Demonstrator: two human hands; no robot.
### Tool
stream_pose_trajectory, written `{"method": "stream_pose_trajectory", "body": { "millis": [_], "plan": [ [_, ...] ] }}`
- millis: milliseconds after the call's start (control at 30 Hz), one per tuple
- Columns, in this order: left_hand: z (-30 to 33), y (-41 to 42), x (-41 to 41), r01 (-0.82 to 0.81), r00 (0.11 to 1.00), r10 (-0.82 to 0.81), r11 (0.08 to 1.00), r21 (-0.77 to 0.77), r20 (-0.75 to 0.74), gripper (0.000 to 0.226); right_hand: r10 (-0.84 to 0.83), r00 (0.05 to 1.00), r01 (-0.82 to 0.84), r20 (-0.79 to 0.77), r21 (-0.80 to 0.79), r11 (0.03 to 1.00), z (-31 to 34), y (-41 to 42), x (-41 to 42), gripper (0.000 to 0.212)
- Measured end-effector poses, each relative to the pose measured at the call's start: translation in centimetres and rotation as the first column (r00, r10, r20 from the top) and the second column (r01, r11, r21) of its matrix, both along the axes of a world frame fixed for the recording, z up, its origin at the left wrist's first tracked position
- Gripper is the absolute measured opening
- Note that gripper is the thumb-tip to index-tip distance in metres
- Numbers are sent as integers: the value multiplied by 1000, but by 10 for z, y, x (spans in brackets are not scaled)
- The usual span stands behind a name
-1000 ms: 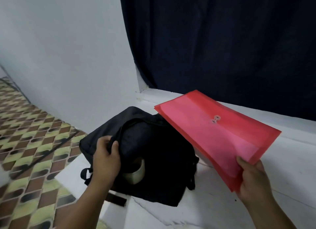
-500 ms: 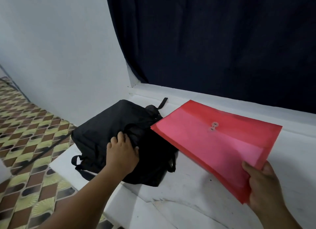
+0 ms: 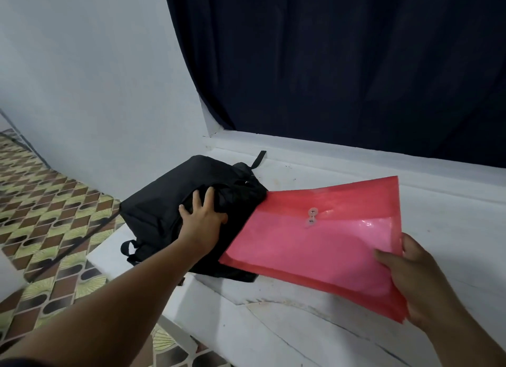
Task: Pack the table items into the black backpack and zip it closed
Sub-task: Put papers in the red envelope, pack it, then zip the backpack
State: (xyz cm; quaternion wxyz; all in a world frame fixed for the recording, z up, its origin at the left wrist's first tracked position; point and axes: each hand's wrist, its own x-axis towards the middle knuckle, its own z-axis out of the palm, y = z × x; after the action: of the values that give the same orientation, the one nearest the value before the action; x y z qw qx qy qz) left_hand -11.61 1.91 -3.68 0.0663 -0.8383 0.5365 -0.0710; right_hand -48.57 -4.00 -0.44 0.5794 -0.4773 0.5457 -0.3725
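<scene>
Big dark navy curtain point(image 3: 342, 65) fills the back wall to the right, pale wall point(image 3: 82, 79) to the left of it, and the patterned tile floor point(image 3: 41, 216) drops away on the left side. The white table point(image 3: 273, 325) runs under the curtain, with its left edge and near corner right by where the bag sits, so there's not much spare surface on that side, but a decent bare stretch toward the right and the front. The black backpack point(image 3: 158, 202) lies flat near that left edge, with one strap loop hanging at the table's side and another strap poking up at the back. The red plastic folder point(image 3: 315, 243), string-and-button closure on top, is held off the table at a slant, its far left corner touching or overlapping the backpack's top, can't tell if it's actually inside the opening. Left hand point(image 3: 202, 221) is on the backpack with fingers spread and dug into the fabric around the opening, thumb out to the right. Right hand point(image 3: 419, 279) pinches the folder's near right corner, thumb on top, fingers underneath.
</scene>
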Motion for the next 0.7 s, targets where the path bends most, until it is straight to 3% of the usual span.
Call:
{"method": "stream_pose_trajectory", "body": {
  "millis": [200,400,533,700],
  "plan": [
    [4,0,10,3,990,-8,999,34,144,27,83,996,-82,-36,28,996,30,-4,23,31],
    [-1,-13,6,121,919,-163,983,138,358,24,185,974,-193,-134,-46,980,71,-7,41,30],
    [-4,-24,7,176,897,-230,969,172,377,28,216,959,-232,-182,-70,970,86,-8,52,32],
    [-13,-34,6,111,907,-208,958,266,368,30,216,953,-233,-212,-57,971,90,-11,60,34]
  ]
}}
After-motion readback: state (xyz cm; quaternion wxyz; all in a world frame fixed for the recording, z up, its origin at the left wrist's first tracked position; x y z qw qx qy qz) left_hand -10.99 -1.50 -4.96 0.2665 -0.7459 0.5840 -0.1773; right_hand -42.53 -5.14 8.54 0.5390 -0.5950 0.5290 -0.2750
